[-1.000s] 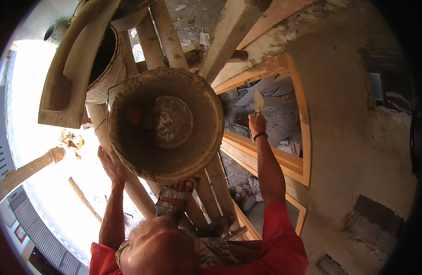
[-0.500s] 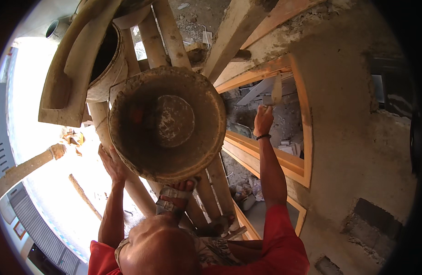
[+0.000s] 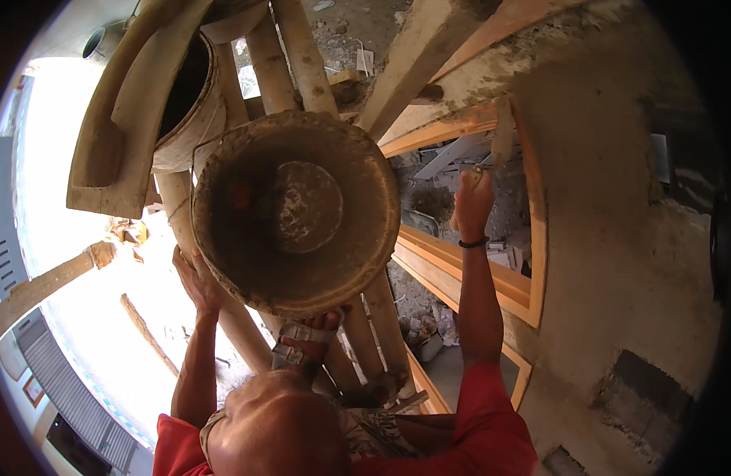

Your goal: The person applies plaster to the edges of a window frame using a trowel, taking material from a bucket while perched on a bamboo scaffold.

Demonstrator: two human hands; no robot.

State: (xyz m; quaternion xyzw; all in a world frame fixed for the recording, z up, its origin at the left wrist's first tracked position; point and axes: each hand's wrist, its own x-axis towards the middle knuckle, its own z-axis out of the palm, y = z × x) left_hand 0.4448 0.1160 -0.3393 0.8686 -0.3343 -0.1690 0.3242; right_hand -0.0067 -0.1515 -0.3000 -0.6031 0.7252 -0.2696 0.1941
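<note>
A round bucket point(image 3: 365, 274) with a mortar-crusted rim fills the middle, its mouth facing me; its inside looks almost bare. Against its lower left side my left hand point(image 3: 197, 279) grips it, part of the fingers hidden by the wall. My right hand point(image 3: 474, 200) is closed round the handle of a small trowel point(image 3: 502, 133). The trowel's narrow, mortar-smeared blade points up, near the upper right corner of a wooden window frame point(image 3: 535, 238). From this view I cannot tell whether the blade touches the frame.
Wooden poles point(image 3: 274, 75) form the scaffold underfoot. A second bucket point(image 3: 211, 119) and a long mortar-stained wooden float point(image 3: 103, 151) stand at upper left. A thick timber point(image 3: 417, 59) slants across the top. The plastered wall point(image 3: 603, 238) on the right has rough recesses.
My right hand has moved slightly up and right with the trowel, its wrist turning. The bucket shifts a little rightward in view, my left hand still on it.
</note>
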